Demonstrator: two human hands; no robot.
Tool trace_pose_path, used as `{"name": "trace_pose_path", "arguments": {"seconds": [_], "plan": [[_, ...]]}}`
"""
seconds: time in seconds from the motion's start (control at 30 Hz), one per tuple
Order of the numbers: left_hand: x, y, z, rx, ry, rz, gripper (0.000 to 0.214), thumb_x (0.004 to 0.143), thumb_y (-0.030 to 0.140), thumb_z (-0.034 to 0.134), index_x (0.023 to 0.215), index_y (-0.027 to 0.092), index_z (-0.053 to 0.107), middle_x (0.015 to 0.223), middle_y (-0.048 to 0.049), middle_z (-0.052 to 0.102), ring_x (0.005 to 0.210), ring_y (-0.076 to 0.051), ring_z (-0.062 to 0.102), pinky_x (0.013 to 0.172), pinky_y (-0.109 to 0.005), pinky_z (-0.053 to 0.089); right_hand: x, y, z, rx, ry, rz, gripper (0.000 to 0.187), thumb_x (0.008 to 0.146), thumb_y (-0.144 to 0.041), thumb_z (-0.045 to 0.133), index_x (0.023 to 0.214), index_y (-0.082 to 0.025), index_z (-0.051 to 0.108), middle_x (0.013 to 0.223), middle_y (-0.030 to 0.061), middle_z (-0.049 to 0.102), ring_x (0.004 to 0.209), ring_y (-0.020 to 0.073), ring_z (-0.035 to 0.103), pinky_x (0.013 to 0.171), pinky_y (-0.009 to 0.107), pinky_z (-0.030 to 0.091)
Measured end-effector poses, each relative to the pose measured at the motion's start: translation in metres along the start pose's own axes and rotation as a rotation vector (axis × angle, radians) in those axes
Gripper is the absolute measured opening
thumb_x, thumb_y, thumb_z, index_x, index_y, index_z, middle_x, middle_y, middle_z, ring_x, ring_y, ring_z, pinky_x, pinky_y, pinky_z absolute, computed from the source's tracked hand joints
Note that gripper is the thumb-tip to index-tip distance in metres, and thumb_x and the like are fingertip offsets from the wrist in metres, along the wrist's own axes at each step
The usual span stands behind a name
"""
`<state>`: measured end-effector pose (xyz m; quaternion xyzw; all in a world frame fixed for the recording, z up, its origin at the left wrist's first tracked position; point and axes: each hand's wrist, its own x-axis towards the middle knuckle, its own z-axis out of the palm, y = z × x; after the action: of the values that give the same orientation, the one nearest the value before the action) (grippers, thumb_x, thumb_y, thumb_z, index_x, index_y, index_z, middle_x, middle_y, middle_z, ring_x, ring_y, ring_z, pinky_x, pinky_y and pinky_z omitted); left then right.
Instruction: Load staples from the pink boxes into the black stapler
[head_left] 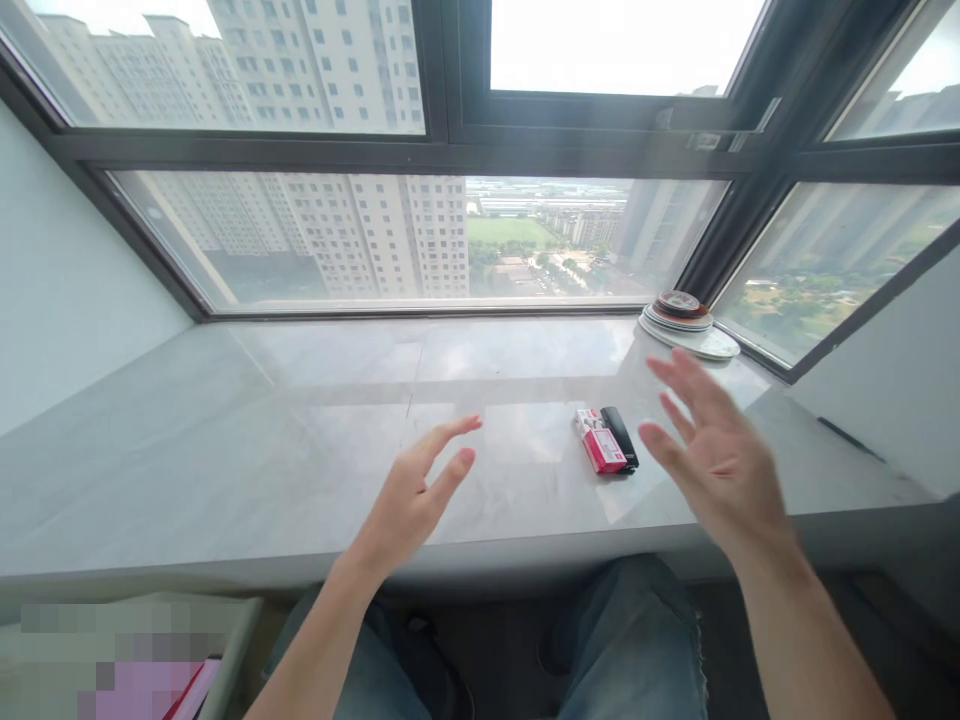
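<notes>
On the pale windowsill [262, 470], a pink-and-white box [601, 443] lies beside a black item [620, 438], between the left hand [409, 490] and the nearer right hand [724, 455], both empty, fingers parted wide from thumbs. Light, even pressure would probably suit the box.

We see a pale, shiny window sill [225, 470]. On its right part lies a small box [601, 444], just beside a black stapler [620, 436]; far right, we see stacked plates [675, 318].
</notes>
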<state>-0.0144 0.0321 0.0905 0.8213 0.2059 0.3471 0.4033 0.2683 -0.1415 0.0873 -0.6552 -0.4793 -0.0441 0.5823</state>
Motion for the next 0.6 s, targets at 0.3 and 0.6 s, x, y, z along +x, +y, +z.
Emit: {"name": "trace_pose_path", "arguments": {"seconds": [0.3,0.6], "plan": [[-0.017,-0.137,0.050,0.842,-0.099,-0.105,0.059,0.105,0.048,0.036,0.159,0.025,0.034,0.167,-0.0051,0.028,0.157,-0.027,0.017,0.128,-0.054,0.015,0.003,0.167,-0.012,-0.279,-0.206,0.598,0.073,0.084,-0.072,0.059,0.132,-0.018,0.070,0.099,0.0093,0.073,0.079,0.0233,0.064,0.076,0.036,0.053],[-0.015,-0.132,0.049,0.840,-0.104,-0.116,0.058,0.105,0.049,0.034,0.160,0.031,0.033,0.168,-0.0020,0.027,0.157,-0.027,0.020,0.127,-0.053,0.019,0.015,0.165,-0.010,-0.034,-0.439,0.623,0.069,0.081,-0.074,0.063,0.127,-0.024,0.074,0.113,0.0040,0.076,0.106,0.0315,0.067,0.090,0.035,0.050]]}}
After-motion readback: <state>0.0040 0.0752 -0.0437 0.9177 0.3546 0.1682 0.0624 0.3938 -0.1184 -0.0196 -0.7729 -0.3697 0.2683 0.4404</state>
